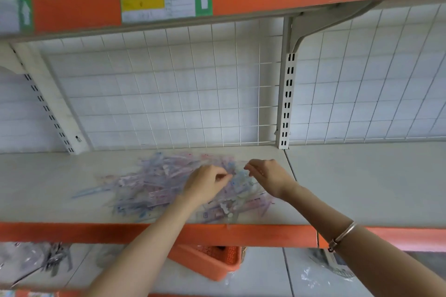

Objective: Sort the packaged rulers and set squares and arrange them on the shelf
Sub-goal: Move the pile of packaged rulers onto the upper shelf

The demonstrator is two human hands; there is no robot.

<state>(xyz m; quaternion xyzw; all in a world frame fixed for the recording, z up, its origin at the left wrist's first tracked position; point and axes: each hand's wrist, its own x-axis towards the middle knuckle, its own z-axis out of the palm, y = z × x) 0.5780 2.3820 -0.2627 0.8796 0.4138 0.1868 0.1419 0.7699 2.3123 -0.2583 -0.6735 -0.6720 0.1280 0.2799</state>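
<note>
Starting nearest me: an orange basket (212, 263) is sitting on the lower shelf (265, 272), partly tucked under the orange front edge (72, 231) of the shelf (48, 176) I'm working on. There are also some bagged items off to the left down there, too blurry to name.

The pile of packaged rulers (149, 188) is lying in a loose heap on the shelf, running from the front edge back toward the middle and closer to the right end of this panel. One pale blue ruler pack (91, 191) is lying apart on the left.

Both hands are over the right side of the heap. The left hand (207, 184) is curling in, and its grip looks like thumb and forefinger pinching the edge of a packet (239, 178). The right hand (269, 175), the one with the bracelet (344, 232), is hanging over the pile with its fingers bent down. I can't tell whether that grip is holding anything.

My guess on handling: these are going to be light, flat and stiff inside slippery clear sleeves, so they'll be sliding over each other. Pinching a sleeve near one end, or taking a pack by its long edges, seems like the best bet.

Behind it all the white wire grid (169, 91) is backing the shelf, and a label strip (156, 2) is running along the upper shelf.
</note>
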